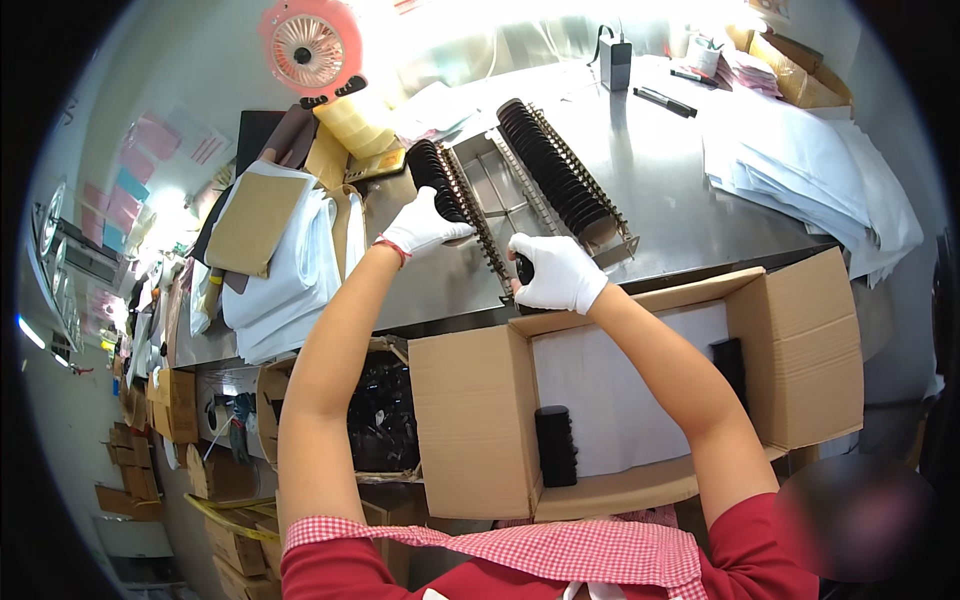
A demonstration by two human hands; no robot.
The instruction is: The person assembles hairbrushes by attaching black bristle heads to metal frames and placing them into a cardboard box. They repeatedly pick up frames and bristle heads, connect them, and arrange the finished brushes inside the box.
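A metal rack [512, 205] stands on the steel table, with black round-edged pieces packed along its two long sides. My left hand [425, 222], in a white glove, is closed over the near part of the left row of black pieces [428, 165], thumb toward the rack's middle. In my right hand [562, 275], also white-gloved with bare fingertips showing, is a small stack of black pieces [524, 268], held at the rack's near end. The right row of black pieces [555, 175] stays untouched. Below, an open cardboard box [470, 420] holds a black scalloped stack [556, 445] and another black stack [728, 370].
Paper and white bags [285, 270] pile up at the left. More white sheets [800, 170] lie at the right. A pink fan [310, 50], a black adapter [615, 62] and a marker [665, 101] are farther back. Dark plastic-wrapped goods [382, 410] fill a lower carton.
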